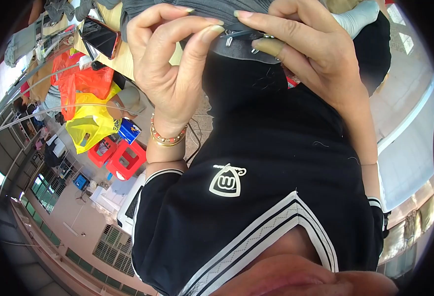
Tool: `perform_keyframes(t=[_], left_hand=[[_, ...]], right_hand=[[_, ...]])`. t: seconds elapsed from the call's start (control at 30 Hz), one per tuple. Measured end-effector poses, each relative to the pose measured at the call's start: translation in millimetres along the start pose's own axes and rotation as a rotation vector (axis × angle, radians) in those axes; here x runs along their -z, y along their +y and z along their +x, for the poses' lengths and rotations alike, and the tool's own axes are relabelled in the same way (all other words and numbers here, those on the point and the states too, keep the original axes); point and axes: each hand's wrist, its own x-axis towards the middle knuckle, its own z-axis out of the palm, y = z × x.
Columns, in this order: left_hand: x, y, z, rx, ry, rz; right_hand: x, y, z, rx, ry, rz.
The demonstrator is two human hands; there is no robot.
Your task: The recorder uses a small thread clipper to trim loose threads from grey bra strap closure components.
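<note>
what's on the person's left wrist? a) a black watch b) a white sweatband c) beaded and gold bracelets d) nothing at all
c: beaded and gold bracelets circle the wrist just below the left hand, which is raised beside the right hand over a small dark clip-like object that both pinch.

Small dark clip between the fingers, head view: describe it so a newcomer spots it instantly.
Start at the black shirt filling the middle, then go to the top edge where the left hand and right hand meet. The small dark clip is pinched between their fingertips over grey fabric. It alone is thin, rigid and glinting with metal.
</note>
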Motion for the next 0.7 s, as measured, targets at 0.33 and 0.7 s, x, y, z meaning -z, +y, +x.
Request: perform_keyframes(t=[0.33,0.7], left_hand=[[9.9,11.3,3.1,-0.101,0.049,-0.02],[3.0,20.4,27.4,-0.548,-0.275,0.517]], right_hand=[[3.1,22.9,-8.2,0.054,0.166,0.174],[6.2,33.9,-32.1,-0.098,0.214,0.306]])
